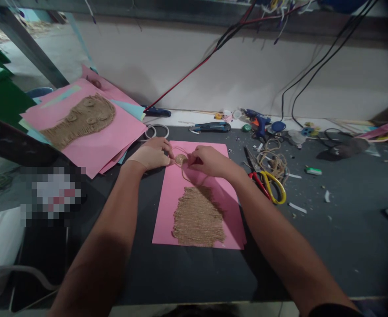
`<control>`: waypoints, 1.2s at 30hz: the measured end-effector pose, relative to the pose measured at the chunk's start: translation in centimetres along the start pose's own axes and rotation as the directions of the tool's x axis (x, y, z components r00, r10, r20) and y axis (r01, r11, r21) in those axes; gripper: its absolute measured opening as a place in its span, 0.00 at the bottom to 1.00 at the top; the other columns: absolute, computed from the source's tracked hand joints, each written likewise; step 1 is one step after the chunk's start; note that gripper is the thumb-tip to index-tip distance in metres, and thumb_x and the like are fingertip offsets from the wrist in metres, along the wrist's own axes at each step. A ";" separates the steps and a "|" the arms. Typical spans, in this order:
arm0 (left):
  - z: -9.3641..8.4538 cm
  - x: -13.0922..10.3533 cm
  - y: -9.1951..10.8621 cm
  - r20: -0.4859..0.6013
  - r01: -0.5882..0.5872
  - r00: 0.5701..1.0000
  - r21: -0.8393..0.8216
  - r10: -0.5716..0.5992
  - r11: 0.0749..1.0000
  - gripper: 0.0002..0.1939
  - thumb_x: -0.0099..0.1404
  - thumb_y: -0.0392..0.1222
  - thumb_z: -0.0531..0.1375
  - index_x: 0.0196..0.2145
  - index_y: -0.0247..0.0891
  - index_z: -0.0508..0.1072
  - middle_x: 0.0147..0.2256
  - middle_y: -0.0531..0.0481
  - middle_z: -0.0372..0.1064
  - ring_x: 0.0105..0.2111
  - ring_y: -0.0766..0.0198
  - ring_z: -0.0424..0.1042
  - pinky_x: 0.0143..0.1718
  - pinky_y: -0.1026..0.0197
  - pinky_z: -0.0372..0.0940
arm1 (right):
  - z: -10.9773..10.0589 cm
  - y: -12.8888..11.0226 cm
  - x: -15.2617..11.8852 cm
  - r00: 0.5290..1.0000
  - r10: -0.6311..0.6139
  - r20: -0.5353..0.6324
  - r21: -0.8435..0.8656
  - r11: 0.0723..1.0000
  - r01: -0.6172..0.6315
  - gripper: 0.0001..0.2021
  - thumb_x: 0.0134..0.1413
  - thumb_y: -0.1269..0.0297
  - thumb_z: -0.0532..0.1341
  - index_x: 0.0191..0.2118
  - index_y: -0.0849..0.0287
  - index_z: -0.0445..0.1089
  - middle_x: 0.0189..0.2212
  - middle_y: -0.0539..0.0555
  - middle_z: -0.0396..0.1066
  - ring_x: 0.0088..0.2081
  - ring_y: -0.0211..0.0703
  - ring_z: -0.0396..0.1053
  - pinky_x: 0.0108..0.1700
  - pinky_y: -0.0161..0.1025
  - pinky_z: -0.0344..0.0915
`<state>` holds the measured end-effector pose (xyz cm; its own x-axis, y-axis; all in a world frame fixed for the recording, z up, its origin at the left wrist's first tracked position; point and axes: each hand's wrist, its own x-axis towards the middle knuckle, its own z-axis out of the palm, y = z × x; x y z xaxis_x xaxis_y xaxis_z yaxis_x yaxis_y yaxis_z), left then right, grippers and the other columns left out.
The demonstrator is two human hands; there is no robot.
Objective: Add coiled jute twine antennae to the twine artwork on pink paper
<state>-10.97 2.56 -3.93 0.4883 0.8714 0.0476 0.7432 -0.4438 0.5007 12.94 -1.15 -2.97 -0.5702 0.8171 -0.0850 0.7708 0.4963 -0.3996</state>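
A pink paper sheet (167, 211) lies on the dark table in front of me, with a patch of glued jute twine rows (198, 216) on its lower half. Near the sheet's top sits a small jute twine coil (181, 159). My left hand (152, 154) presses on the coil's left side with its fingertips. My right hand (207, 160) pinches the loose twine strand at the coil's right side. A loop of that strand trails down toward the glued patch.
Left of me, a stack of pink and blue sheets (91, 132) carries a finished twine piece. Scissors with yellow and red handles (266, 180) and a twine bundle (275, 160) lie to the right. A blue glue gun (260, 121), a cutter (210, 127), a tape ring (157, 130) and cables line the back.
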 end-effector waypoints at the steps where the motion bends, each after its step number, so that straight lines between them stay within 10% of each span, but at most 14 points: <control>1: 0.0 0.0 0.1 0.005 0.004 1.000 -0.006 -0.004 1.000 0.05 0.50 0.36 0.69 0.22 0.46 0.80 0.38 0.51 0.81 0.44 0.55 0.78 0.52 0.53 0.69 | 0.2 -0.1 0.0 1.000 0.003 -0.011 -0.002 1.000 -0.003 0.06 0.60 0.68 0.63 0.36 0.59 0.79 0.36 0.56 0.75 0.38 0.43 0.67 0.40 0.38 0.57; 36: -0.2 0.0 0.9 0.126 -0.037 0.992 0.092 0.025 0.995 0.05 0.55 0.44 0.70 0.27 0.43 0.82 0.47 0.48 0.78 0.48 0.56 0.75 0.59 0.53 0.64 | 3.5 0.3 0.6 0.977 -0.016 -0.211 0.087 0.996 0.036 0.05 0.61 0.72 0.64 0.38 0.60 0.79 0.38 0.56 0.73 0.38 0.44 0.68 0.41 0.40 0.58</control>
<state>-10.38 2.18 -3.28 0.5602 0.8269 -0.0490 0.7638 -0.4927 0.4169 11.85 -1.53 -6.36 -0.5099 0.8524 0.1160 0.7222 0.4975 -0.4806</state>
